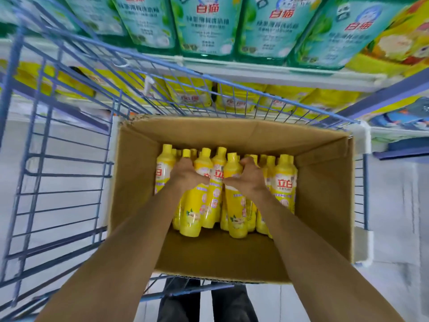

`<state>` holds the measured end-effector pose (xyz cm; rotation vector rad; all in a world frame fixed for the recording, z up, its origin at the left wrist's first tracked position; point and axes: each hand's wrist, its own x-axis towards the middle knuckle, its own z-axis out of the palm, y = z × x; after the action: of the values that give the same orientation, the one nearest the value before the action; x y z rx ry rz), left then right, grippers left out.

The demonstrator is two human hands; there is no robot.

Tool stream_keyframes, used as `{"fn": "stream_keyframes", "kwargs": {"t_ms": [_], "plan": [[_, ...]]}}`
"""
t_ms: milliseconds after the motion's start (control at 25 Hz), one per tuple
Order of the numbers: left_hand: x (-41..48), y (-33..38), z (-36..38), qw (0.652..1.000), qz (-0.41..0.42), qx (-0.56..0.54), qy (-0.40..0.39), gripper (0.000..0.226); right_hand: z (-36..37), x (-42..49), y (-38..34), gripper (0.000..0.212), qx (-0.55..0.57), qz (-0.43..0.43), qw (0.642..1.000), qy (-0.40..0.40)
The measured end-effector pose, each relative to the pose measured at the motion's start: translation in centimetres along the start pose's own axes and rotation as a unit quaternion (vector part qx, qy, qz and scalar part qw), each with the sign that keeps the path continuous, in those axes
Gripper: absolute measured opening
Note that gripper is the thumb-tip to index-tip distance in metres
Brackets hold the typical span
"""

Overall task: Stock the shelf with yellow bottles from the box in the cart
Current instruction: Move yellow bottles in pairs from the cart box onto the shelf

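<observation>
An open cardboard box (325,182) sits in a blue wire cart (69,159). Several yellow bottles (284,180) with yellow caps stand upright in the far half of the box. My left hand (186,174) grips the neck area of one yellow bottle (193,212) at centre left. My right hand (247,176) grips another yellow bottle (234,214) just beside it. Both held bottles stand among the others. The near half of the box floor is bare cardboard.
Behind the cart runs a shelf (267,74) with green refill pouches (204,24) above and yellow pouches (236,101) on the level below. The cart's wire wall rises between box and shelf. Pale floor lies to the right and left.
</observation>
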<state>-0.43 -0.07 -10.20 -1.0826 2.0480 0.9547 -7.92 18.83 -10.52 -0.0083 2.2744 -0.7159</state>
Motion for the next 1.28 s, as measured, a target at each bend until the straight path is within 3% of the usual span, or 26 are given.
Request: {"fn": "stream_keyframes", "kwargs": {"t_ms": [80,200,400,680,880,1120,1280], "plan": [[-0.4,-1.1,0.3,0.999,0.008,-0.04,-0.009,0.078,0.4,-0.8,-0.8,0.079,0.03,-0.022,0.999,-0.008],[-2.0,-1.2,0.1,0.992,0.038,-0.123,-0.015,0.049,0.1,-2.3,-1.8,0.079,0.05,-0.056,0.997,-0.008],[-6.5,1.9,-4.0,0.955,0.154,-0.251,-0.025,0.035,-4.6,-5.0,-4.3,0.077,0.144,-0.068,0.987,0.033],[-16.2,10.4,-16.3,0.912,0.317,-0.261,-0.002,0.049,-16.3,-12.0,-14.2,0.05,0.203,-0.201,0.954,0.093],[-25.4,17.0,-27.3,0.863,0.434,-0.244,0.085,0.044,-25.0,-18.2,-24.0,0.073,0.213,-0.295,0.913,0.182],[-34.3,21.5,-36.5,0.79,0.529,-0.271,0.149,0.044,-32.7,-24.6,-34.5,0.057,0.206,-0.4,0.851,0.272],[-36.8,23.5,-41.2,0.768,0.553,-0.265,0.186,0.041,-35.4,-25.4,-39.6,0.06,0.221,-0.441,0.82,0.291]]}}
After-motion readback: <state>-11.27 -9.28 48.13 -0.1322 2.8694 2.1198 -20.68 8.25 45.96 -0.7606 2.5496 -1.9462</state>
